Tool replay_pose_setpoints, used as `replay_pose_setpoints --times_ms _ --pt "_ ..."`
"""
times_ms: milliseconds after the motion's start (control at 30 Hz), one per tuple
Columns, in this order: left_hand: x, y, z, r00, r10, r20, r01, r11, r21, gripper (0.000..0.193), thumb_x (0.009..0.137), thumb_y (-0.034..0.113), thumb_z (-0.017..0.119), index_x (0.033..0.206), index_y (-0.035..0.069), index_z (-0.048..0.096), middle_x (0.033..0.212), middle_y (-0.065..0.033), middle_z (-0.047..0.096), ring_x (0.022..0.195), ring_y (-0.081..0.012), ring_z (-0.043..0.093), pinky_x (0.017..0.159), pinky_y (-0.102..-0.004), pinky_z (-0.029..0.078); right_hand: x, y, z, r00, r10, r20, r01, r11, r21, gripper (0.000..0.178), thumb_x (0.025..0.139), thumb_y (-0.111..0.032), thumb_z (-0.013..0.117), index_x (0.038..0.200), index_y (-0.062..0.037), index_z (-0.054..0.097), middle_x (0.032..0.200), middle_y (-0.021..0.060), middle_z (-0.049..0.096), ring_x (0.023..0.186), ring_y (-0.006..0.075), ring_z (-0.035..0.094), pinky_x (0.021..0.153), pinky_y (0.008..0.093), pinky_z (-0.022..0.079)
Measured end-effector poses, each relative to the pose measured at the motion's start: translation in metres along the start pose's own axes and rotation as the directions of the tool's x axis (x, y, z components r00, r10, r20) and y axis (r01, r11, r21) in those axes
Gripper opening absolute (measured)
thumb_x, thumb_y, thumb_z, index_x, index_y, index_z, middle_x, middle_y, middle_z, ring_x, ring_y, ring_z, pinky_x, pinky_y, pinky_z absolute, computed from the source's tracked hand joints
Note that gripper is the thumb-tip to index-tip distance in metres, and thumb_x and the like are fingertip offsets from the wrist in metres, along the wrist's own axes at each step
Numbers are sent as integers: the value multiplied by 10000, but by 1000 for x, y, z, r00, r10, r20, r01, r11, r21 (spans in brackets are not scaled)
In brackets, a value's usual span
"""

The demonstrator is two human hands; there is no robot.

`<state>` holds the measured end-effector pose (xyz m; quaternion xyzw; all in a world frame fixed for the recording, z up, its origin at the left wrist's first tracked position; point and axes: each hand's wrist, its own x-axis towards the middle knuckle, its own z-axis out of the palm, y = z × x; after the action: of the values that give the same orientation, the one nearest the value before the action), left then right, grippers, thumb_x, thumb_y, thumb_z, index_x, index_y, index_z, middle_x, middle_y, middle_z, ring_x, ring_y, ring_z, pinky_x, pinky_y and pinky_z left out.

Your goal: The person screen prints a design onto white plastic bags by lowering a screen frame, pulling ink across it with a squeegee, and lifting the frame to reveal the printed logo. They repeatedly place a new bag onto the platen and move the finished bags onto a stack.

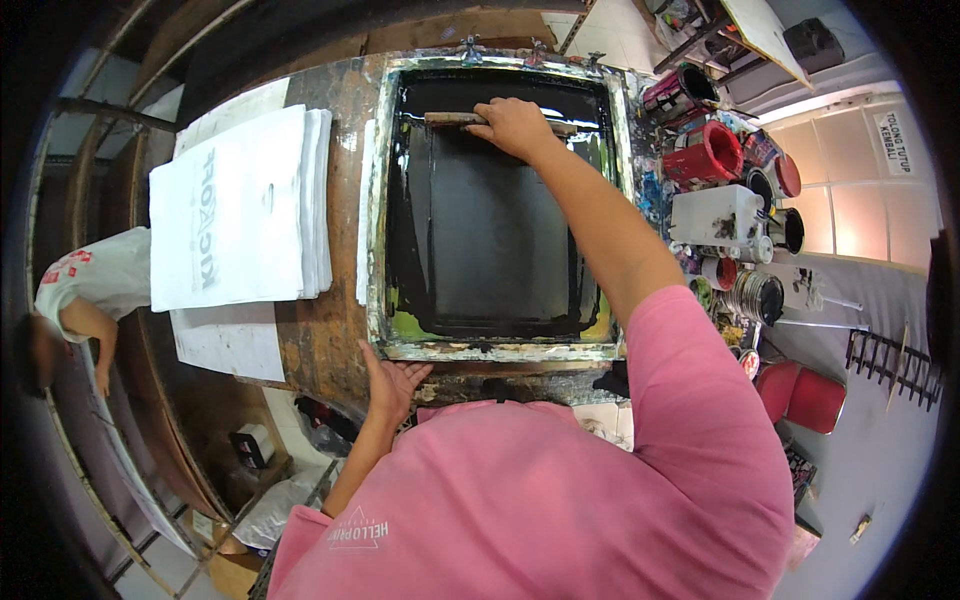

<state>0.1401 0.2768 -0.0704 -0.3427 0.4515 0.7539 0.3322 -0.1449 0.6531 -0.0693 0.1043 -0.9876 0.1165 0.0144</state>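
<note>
Toward the upper centre, one right hand (512, 128) was curled around one squeegee (450, 119) over one framed screen (500, 245). Lower left, one left hand (393, 386) lay open, empty, at its corner.

strip of open tabletop (322, 345) between white stack (235, 215) and screen frame (500, 351), containers (712, 152) crowding right side, clamps (471, 52) on far edge

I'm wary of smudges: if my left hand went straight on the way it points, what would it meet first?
Likely the near rail of the screen frame, just ahead of your left hand; depth is unclear, so it might pass beneath instead.
</note>
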Motion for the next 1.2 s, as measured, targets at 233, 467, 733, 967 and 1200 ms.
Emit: replay_pose_setpoints --times_ms 233,467,733,967,1200 --pt "-13 4 -10 994 43 104 -40 999 -26 1286 869 920 362 1568 -116 60 1535 -333 323 1385 -421 455 1137 -515 446 -141 -98 -46 962 -27 271 -21 985 172 430 983 -509 587 1092 -111 706 1009 187 734 971 405 698 841 550 542" --pt "-63 38 6 925 210 317 -222 975 4 1219 922 861 330 1522 -157 32 1489 -399 344 1382 -458 468 1157 -543 436 -264 -193 -109 998 67 -1 -67 998 21 334 913 -422 702 1039 -114 664 975 116 611 932 325 647 807 461 519" --pt "-57 112 68 477 549 686 -808 581 97 939 1004 752 311 1510 -36 380 1519 -273 439 1452 -440 370 1220 -586 269 -202 -199 -223 841 -33 -541 -117 964 -240 346 867 -437 698 952 -102 675 873 73 634 885 263 611 931 494 377" --pt "55 22 5 640 563 523 -121 -599 792 1067 916 869 287 1648 93 252 1693 -298 106 1583 -458 -25 1148 -734 -165 -175 -196 -248 794 -72 -603 -85 970 -227 391 859 -474 706 913 -87 717 802 76 661 810 264 635 909 472 378" --pt "40 30 39 665 555 500 -128 -574 809 1107 901 854 392 1592 -9 341 1701 -193 221 1597 -371 78 1160 -746 -120 -149 -183 -275 795 -61 -603 -84 974 -209 399 864 -485 699 850 -86 703 782 81 669 790 267 645 842 472 385"
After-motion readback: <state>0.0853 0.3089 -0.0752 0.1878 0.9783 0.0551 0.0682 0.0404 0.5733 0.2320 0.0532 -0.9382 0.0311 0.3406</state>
